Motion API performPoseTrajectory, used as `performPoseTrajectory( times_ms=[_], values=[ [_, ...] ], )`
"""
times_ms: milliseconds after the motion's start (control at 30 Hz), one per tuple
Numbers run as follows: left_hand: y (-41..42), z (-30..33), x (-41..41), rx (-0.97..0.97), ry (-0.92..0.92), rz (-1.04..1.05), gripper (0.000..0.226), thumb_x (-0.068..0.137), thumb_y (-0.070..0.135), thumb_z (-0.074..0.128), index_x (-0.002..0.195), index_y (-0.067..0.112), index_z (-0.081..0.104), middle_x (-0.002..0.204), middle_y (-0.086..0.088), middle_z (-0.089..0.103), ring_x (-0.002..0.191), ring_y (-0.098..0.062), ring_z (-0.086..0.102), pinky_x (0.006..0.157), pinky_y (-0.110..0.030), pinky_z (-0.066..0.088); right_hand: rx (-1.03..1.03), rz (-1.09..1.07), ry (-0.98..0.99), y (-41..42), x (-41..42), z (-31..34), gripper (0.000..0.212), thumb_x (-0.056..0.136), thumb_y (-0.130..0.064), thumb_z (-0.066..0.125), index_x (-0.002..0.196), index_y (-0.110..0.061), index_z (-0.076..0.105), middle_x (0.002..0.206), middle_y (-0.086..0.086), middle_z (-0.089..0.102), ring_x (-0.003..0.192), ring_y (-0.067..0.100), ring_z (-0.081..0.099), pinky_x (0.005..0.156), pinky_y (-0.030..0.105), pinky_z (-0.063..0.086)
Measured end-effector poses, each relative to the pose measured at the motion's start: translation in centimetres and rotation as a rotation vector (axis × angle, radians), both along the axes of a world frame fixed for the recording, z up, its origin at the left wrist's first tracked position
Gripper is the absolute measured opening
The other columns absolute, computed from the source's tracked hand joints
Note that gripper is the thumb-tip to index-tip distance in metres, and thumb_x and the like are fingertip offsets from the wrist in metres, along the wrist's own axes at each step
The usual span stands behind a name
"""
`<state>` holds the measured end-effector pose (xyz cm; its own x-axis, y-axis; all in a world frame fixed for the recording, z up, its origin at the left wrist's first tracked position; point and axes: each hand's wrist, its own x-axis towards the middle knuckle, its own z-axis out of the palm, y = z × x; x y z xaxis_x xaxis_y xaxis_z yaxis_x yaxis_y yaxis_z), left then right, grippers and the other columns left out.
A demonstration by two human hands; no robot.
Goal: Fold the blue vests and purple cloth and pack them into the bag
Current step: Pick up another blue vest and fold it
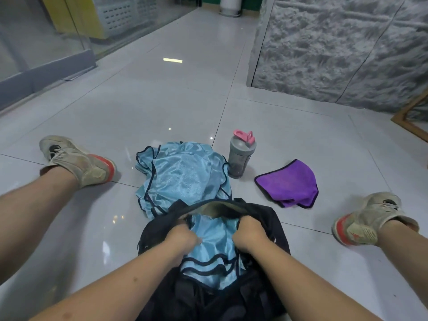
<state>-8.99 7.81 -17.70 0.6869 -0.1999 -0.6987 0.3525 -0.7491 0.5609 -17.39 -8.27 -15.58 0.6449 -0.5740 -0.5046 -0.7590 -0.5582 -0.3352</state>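
A black bag (162, 228) lies open on the floor between my legs. A light blue vest with dark trim (213, 249) sits partly inside its mouth, its lower edge hanging over the near side. My left hand (183, 239) and my right hand (249, 237) are both closed on this vest at the bag's opening. Just beyond the bag lies a crumpled pile of blue vests (183, 177). The purple cloth (289, 184) lies loosely folded on the floor to the right.
A grey shaker bottle with a pink lid (240, 156) stands between the pile and the purple cloth. My feet in worn shoes rest on the tiled floor at left (78, 163) and right (368, 218). A grey textured wall panel (335, 47) rises at the right rear.
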Motion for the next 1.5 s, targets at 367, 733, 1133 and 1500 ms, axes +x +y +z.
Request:
performPoseTrajectory(
  times_ms=[367,733,1133,1500],
  values=[
    [1.2,2.6,0.2,0.313,-0.414,-0.554,0.034,0.101,0.040,0.064,0.125,0.017,0.057,0.094,0.004,0.057,0.093,-0.021,0.061,0.084,-0.031,0.050,-0.319,0.284,-0.033,-0.3,-0.6,0.5,0.029,0.101,-0.014,0.054,0.127,-0.014,0.067,0.122,0.008,0.073,0.112,0.026,0.069,0.097,0.033,0.053],
    [1.8,-1.0,-0.2,0.210,-0.593,-1.135,0.077,0.091,0.040,0.068,0.158,0.038,0.031,0.174,0.007,-0.001,0.160,-0.020,-0.007,0.128,-0.046,0.004,-0.223,0.651,0.106,1.8,-2.0,-2.6,0.108,0.090,-0.045,0.074,0.166,-0.013,0.005,0.173,0.011,0.009,0.160,0.028,0.009,0.129,0.041,0.009],
    [2.3,-2.5,-1.4,0.448,-0.278,-0.953,0.126,0.079,0.067,0.074,0.165,0.020,-0.006,0.170,-0.007,0.013,0.156,-0.032,0.020,0.123,-0.048,0.030,-0.166,0.585,0.214,1.6,-2.5,-2.8,0.115,0.083,-0.059,0.074,0.167,-0.024,0.004,0.172,0.005,0.013,0.158,0.027,0.017,0.128,0.040,0.019],
    [0.0,7.4,-1.8,-0.072,-0.728,-0.777,0.035,0.097,0.031,0.055,0.132,0.031,0.058,0.119,0.001,0.069,0.104,-0.024,0.068,0.090,-0.037,0.055,0.134,0.658,0.065,1.7,1.3,7.4,0.011,0.089,-0.030,0.074,0.088,-0.023,0.066,0.091,-0.003,0.069,0.087,0.013,0.065,0.075,0.025,0.050]
  ],
)
